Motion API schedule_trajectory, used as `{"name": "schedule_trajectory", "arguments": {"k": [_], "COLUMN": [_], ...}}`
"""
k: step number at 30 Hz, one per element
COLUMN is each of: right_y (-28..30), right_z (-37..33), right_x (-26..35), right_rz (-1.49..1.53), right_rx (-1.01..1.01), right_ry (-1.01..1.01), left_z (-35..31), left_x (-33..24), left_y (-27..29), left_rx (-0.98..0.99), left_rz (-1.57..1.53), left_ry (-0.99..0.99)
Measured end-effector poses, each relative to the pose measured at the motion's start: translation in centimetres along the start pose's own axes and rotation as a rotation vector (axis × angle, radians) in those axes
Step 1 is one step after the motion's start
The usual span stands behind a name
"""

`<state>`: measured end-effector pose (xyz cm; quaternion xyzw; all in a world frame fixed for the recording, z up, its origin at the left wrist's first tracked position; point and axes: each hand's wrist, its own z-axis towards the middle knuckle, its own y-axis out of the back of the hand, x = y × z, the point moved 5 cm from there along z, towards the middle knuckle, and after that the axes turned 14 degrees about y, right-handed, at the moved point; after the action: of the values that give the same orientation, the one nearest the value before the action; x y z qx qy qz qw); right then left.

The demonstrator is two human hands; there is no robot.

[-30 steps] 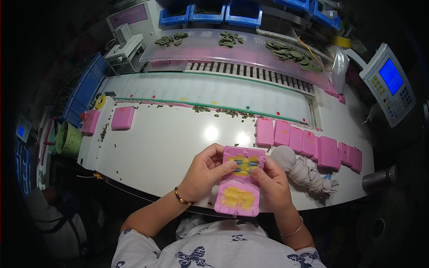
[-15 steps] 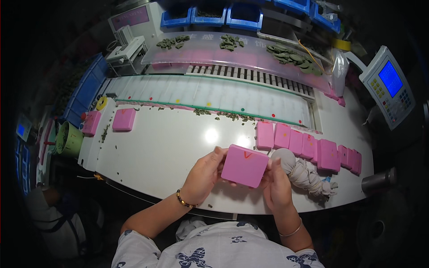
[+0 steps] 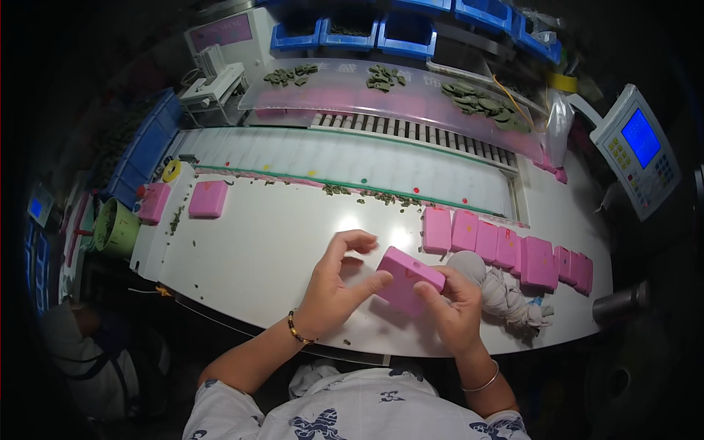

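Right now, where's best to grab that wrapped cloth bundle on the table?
Grip the cloth bundle round its wrapped middle, probably from the near side: a row of pink blocks lines its far side, and its round end is partly behind the right hand.

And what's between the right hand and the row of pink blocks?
In the head view, the cloth bundle lies between the right hand and the row of pink blocks.

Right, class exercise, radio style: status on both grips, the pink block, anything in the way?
Right grip on pink block, held tilted. Left grip open at block's left edge. Pale cloth bundle close beside right grip.
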<state>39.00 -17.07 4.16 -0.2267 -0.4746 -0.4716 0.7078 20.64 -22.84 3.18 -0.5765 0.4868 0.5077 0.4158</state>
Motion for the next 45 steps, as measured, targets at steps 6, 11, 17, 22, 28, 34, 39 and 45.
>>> {"name": "schedule_trajectory", "arguments": {"k": [6, 11, 17, 22, 28, 34, 39, 45], "right_y": [-1.3, -1.4, -1.1, -1.4, -0.1, 0.1, -1.1, -1.4], "right_z": [0.9, 0.6, -1.2, -2.0, -2.1, -2.0, -1.5, -1.1], "right_x": [-1.0, -1.5, -1.2, -1.5, -1.4, -1.6, -1.2, 0.0], "right_rz": [0.179, 0.402, 0.303, 0.317, 0.311, 0.310, 0.337, 0.145], "right_rx": [-0.106, -0.149, -0.002, -0.001, -0.015, 0.030, 0.063, 0.072], "right_ry": [-0.163, -0.308, -0.297, -0.325, -0.312, -0.313, -0.326, -0.159], "left_z": [-1.0, 6.4, 14.8, 16.0, 12.2, 3.8, 0.8, 0.6], "left_x": [-2.5, -1.8, -0.2, -0.6, -2.5, -1.7, -3.2, -3.4], "left_y": [-2.6, 2.5, 14.0, 15.1, 21.2, 30.2, 28.1, 15.1], "left_rx": [-0.275, -0.348, -0.820, -0.797, -0.663, -0.249, -0.366, -0.253], "left_rz": [0.682, 0.639, 0.813, 0.967, 0.932, 1.281, 1.486, 0.709], "left_ry": [-0.470, -0.319, -0.124, 0.029, -0.103, 0.335, 0.183, 0.031]}}
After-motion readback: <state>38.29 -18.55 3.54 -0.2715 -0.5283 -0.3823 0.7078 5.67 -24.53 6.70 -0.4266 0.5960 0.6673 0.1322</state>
